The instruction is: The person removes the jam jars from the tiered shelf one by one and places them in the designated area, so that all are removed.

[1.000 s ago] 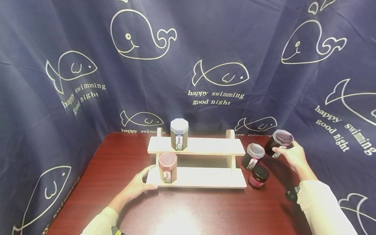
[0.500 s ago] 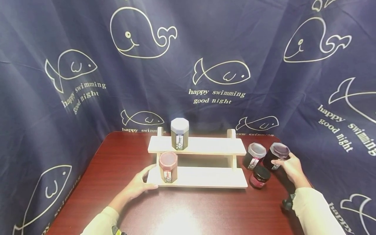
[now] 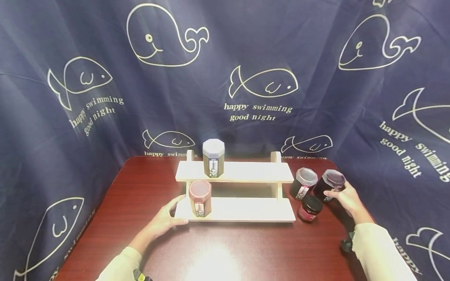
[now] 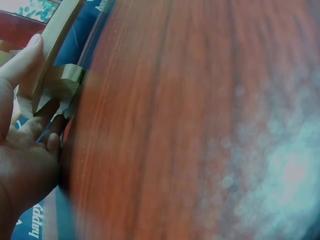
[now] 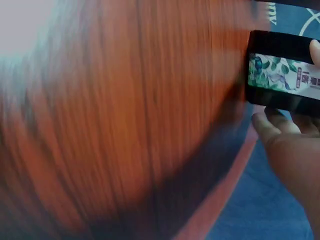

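Observation:
At the right side of the table, my right hand (image 3: 348, 196) grips a dark octagonal jar (image 3: 325, 186) with a purplish lid. In the right wrist view this jar (image 5: 282, 70) shows a leafy label, with the thumb on one side and fingers on the other. My left hand (image 3: 164, 221) holds the left end of a two-tier pale wooden shelf (image 3: 246, 210). The left wrist view shows its thumb and fingers around the wooden end piece (image 4: 59, 32). A jar with a pale blue-grey lid (image 3: 213, 158) stands on the upper tier. A reddish-lidded jar (image 3: 200, 199) stands on the lower tier.
Right of the shelf stand a dark jar with a clear greyish lid (image 3: 304, 183) and a small black-lidded red jar (image 3: 309, 210), both close to the held jar. The reddish-brown table (image 3: 246, 249) meets a blue printed curtain (image 3: 197, 101) at the back and sides.
My right hand has lowered the dark jar towards the table, slightly nearer me, beside the grey-lidded jar. Over the last half second it hardly moves. The left hand stays on the shelf.

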{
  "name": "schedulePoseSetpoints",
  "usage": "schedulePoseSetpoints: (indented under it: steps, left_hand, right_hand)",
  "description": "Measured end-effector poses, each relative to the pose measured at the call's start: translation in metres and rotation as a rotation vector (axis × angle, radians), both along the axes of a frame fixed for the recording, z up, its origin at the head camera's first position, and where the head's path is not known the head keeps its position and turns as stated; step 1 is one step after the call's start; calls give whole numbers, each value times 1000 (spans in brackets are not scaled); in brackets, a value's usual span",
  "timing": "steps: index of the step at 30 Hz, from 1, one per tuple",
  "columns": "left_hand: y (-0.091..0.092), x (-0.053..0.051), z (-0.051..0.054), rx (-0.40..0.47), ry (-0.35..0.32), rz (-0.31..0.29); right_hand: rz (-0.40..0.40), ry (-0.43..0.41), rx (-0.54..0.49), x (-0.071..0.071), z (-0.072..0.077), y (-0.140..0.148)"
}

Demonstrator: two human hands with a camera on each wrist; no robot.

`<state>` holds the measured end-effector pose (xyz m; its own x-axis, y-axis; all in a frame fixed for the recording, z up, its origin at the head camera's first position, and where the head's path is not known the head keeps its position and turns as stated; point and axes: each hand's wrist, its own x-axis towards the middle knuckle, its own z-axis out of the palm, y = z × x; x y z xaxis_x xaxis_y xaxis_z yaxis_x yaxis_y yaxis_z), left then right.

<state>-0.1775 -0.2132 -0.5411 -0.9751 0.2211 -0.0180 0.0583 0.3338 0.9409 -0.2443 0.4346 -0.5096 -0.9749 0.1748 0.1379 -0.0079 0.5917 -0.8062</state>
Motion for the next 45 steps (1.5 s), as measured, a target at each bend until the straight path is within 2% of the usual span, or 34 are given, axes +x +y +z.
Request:
schedulePoseSetpoints:
  steps: [4, 7, 11, 15, 19, 23, 26, 31, 35, 40, 45]
  left_hand:
    - [0, -1, -3, 0, 1, 2]
    - [0, -1, -3, 13, -3, -8]
    - [0, 1, 1, 30, -4, -9]
    - [-1, 1, 1, 28, 5, -4]
    - [0, -2, -1, -8, 14, -1]
    - [1, -2, 0, -21, 18, -1]
    - [1, -2, 0, -6, 14, -6]
    - [1, -3, -1, 0, 16, -12]
    - [1, -2, -1, 6, 16, -9]
    - [0, -1, 0, 28, 7, -12]
    - [0, 1, 3, 41, 7, -16]
  right_hand:
    - [48, 4, 34, 4, 12, 6]
    - [35, 54, -3, 7, 29, 6]
    - [-20, 209, -71, 5, 60, -7]
    - [-40, 351, -132, 2, 94, -36]
    - [37, 431, -199, 2, 120, -77]
    - [191, 484, -319, 2, 135, -123]
    - [297, 472, -381, 0, 140, -158]
    - [420, 401, -375, 0, 144, -214]
    - [494, 331, -358, -3, 138, -254]
    - [546, 253, -356, -9, 125, -295]
    - [559, 174, -322, -11, 120, -328]
